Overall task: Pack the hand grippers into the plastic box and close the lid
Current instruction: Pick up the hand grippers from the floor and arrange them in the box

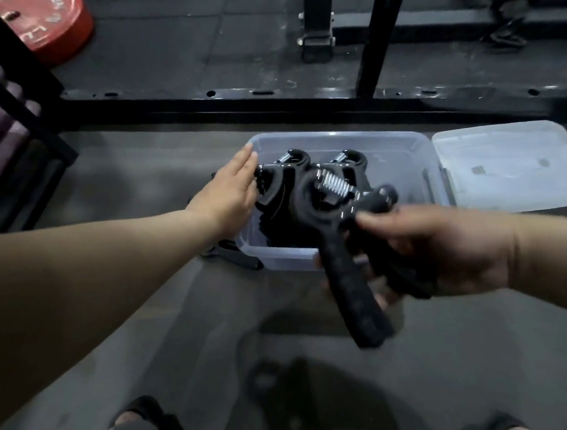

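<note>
The right hand [448, 252] is closed around one handle of a black hand gripper [330, 218], holding it above the near edge of the clear plastic box [406, 157], spring end toward the box and the free handle hanging down toward the floor; the left hand [229, 192] lies flat, fingers together and extended, against the packed grippers [282, 170] at the box's left side, seemingly steadying them. Those grippers stand with heads above the rim, so the box looks crowded; another gripper [234, 256] lies on the floor just outside the near-left corner, partly under the forearm. The lid [509, 166] rests flat on the floor, touching the box's right side. The likely trouble is fit: if the held gripper is dropped on top of the pile rather than nested, the heads will probably ride too high and the lid will not seat; a loose handle could also catch the rim and tip the light box; the floor gripper could be overlooked.
</note>
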Action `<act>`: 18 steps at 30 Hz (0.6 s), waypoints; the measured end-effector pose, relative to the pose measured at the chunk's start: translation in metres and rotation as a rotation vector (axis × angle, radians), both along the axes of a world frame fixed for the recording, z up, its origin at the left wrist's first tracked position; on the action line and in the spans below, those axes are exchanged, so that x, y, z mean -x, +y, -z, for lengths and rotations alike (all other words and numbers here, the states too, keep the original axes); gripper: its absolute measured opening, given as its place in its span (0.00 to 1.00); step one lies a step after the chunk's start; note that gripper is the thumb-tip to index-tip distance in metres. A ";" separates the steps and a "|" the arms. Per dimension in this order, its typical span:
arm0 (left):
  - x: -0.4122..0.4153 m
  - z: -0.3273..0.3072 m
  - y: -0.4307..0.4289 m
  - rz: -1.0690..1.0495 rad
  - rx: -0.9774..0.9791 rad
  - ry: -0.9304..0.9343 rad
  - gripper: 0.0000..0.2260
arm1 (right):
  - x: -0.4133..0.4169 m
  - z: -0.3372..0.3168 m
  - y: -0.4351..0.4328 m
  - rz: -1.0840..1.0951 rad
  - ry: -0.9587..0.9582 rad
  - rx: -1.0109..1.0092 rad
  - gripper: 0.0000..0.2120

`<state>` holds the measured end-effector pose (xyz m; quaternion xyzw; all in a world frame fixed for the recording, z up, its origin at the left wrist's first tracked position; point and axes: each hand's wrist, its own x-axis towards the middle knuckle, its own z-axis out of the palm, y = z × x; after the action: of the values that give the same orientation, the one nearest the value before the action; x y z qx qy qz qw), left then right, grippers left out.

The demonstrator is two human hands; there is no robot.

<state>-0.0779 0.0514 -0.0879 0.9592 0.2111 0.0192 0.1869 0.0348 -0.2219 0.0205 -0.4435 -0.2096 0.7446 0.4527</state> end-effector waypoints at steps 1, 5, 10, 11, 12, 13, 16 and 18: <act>-0.001 0.000 0.000 -0.017 0.013 0.003 0.25 | -0.010 -0.008 0.001 0.074 -0.032 0.003 0.19; 0.000 0.001 -0.001 -0.056 0.058 0.019 0.25 | -0.059 -0.035 0.009 0.411 -0.426 0.099 0.14; 0.001 0.003 0.001 -0.060 0.061 0.030 0.25 | -0.088 -0.007 0.006 0.358 -0.870 0.360 0.09; 0.001 0.004 0.002 -0.056 0.060 0.029 0.25 | -0.089 0.004 0.008 0.335 -0.906 0.411 0.09; 0.001 0.005 0.002 -0.054 0.058 0.026 0.25 | -0.089 0.013 0.010 0.325 -0.921 0.446 0.09; 0.001 0.005 0.002 -0.058 0.058 0.021 0.25 | -0.090 0.022 0.015 0.317 -0.932 0.471 0.09; 0.002 0.006 0.003 -0.072 0.065 0.009 0.25 | -0.095 0.048 0.033 0.204 -1.051 0.504 0.08; 0.002 0.007 0.003 -0.065 0.067 -0.005 0.25 | -0.099 0.062 0.046 0.055 -1.196 0.564 0.07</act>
<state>-0.0800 0.0544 -0.0952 0.9450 0.2423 0.0208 0.2187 0.1334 -0.1762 -0.0415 -0.8873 -0.2106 0.3844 0.1437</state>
